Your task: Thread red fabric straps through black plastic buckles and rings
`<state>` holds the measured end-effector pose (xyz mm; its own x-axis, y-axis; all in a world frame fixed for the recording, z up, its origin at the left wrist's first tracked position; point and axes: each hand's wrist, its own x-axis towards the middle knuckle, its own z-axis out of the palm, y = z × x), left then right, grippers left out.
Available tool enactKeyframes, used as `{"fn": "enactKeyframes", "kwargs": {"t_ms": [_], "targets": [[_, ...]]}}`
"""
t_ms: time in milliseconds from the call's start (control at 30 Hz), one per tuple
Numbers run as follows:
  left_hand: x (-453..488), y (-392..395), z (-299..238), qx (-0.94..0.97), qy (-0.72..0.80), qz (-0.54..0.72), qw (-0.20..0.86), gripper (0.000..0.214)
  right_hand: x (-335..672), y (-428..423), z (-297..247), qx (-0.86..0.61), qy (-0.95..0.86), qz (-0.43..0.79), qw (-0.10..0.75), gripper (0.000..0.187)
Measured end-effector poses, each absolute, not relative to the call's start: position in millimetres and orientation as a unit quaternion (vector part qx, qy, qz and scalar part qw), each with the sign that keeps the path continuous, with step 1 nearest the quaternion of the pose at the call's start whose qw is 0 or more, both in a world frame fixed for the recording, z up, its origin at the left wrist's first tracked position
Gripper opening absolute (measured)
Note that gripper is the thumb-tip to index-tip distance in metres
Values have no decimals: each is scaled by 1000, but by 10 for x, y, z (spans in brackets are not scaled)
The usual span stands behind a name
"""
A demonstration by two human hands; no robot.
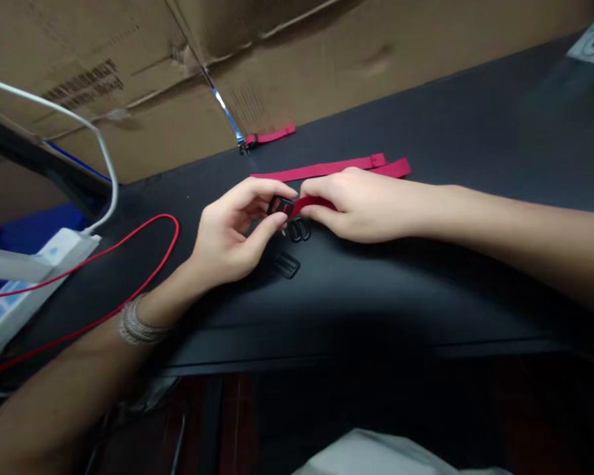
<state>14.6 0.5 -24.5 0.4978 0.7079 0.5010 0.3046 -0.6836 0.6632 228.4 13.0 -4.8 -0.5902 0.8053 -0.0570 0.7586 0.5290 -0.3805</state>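
Note:
Between thumb and fingers, my left hand [237, 227] pinches a black buckle [281, 205]. My right hand [344, 203] is closed on a red strap [307, 203], whose end meets the buckle; whether it passes fully through a slot I cannot tell. Just below the fingers lies a black piece with rounded loops [299, 230]. A flat black slider with slots [287, 264] rests nearer me on the table. Behind my hands, more red straps [327, 169] lie stretched out, partly overlapping.
A small red strap with black hardware [272, 136] lies against the cardboard [327, 79] at the back. On the left are a white power strip [39, 284], a white cable [103, 152] and a looping red cable [173, 244]. The dark table's front edge [297, 361] runs below my hands.

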Motion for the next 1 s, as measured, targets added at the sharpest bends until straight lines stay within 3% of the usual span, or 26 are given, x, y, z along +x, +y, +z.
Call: {"fn": "enactKeyframes", "kwargs": {"t_ms": [300,567,1000], "targets": [[87,48,-264,843,345,338,234,32,2317,155,-70,-420,-878,213,82,31],[116,23,-219,868,295,351,189,24,2346,209,-105,-378,-878,272,113,23],[92,51,-245,868,267,377,181,35,2362,222,-42,-405,-840,351,86,24]]}}
